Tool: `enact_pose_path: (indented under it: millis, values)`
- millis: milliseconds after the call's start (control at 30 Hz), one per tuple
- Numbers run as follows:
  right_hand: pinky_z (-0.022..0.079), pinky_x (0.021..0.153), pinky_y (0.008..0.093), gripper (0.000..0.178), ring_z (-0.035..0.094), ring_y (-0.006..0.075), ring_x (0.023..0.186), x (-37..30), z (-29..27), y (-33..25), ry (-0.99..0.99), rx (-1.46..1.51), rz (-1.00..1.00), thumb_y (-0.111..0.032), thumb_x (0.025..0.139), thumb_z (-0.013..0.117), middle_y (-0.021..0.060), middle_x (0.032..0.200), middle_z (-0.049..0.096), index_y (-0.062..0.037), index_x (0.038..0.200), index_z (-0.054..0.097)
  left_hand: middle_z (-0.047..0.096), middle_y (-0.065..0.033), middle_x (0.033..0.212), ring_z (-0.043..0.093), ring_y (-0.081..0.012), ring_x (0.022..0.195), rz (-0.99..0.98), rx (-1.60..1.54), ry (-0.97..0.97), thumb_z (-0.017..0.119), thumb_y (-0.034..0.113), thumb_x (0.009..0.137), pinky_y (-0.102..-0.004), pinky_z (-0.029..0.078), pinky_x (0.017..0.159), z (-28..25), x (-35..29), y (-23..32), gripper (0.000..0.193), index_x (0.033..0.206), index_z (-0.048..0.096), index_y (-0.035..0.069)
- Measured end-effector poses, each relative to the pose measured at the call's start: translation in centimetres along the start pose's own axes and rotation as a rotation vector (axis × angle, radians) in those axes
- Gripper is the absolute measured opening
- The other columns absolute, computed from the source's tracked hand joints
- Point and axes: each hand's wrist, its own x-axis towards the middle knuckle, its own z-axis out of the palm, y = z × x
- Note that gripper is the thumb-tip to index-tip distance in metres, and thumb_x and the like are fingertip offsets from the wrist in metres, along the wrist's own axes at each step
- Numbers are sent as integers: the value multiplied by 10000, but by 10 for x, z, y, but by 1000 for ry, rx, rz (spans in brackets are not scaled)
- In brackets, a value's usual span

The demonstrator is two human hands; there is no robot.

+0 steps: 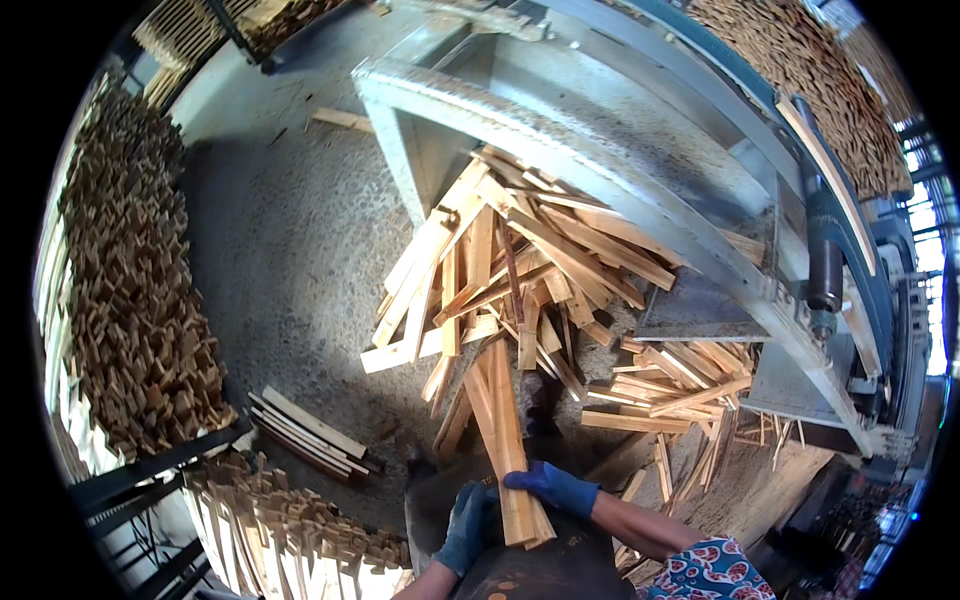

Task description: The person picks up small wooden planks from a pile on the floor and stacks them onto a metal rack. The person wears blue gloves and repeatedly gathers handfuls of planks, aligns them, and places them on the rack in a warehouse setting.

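In the lower middle, my right hand (555, 487), in a blue glove, is closed round a small bundle of wooden slats (498, 430). They are long, flat and pale brown, and fan slightly apart at the near end. My left hand (468, 522), also blue-gloved, is just left of the bundle's near end, its fingers stretched out and partly hidden. Whether it touches the slats I cannot tell. Beneath both hands is a dark, stained covering (545, 572) over my lap. Beyond the bundle lies a loose heap of similar slats (540, 250) on the floor.
A grey metal machine frame (590, 150) stands over the heap, its leg slanting down at right. More slats (690, 385) lie beside it. Tall stacked slats (140, 280) line the left, with another stack (290, 510) nearer. Several strips (310, 430) rest on the concrete floor (290, 250).
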Motion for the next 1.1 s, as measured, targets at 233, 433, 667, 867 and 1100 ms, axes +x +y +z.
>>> enact_pose_path:
  millis: [233,433,667,867,1100]
  values:
    - [468,756,306,700,557,154,831,-22,49,-16,115,-381,-152,-409,777,683,98,970,596,16,1263,412,593,-119,970,599,-238,850,-84,-170,6,580,393,884,-360,516,765,32,19,17,459,1159,499,35]
    - [454,830,278,766,597,145,924,24,75,-49,-24,-449,-99,-472,760,689,127,1007,638,-17,1311,410,616,-118,907,617,-229,798,60,-275,155,621,405,853,-348,530,750,-21,31,44,450,1077,548,22]
    - [339,1020,389,616,403,228,1242,184,-14,-109,364,-49,-154,-366,833,656,79,1350,419,-135,1346,405,620,-105,888,622,-231,789,278,-228,468,681,482,772,-359,540,721,-97,68,61,565,1105,544,48]
    - [319,976,468,774,345,283,1251,315,-95,-179,512,368,-472,-567,739,650,82,1363,367,-207,1365,371,585,-81,914,599,-195,798,234,-280,480,588,428,860,-325,525,708,-127,58,44,474,1184,491,96]
    - [470,753,322,524,560,156,903,392,-112,-154,626,691,-603,-280,759,741,11,1041,567,-96,1202,527,590,-92,988,586,-227,873,250,-189,462,672,463,786,-374,531,746,-122,30,35,643,1272,448,108]
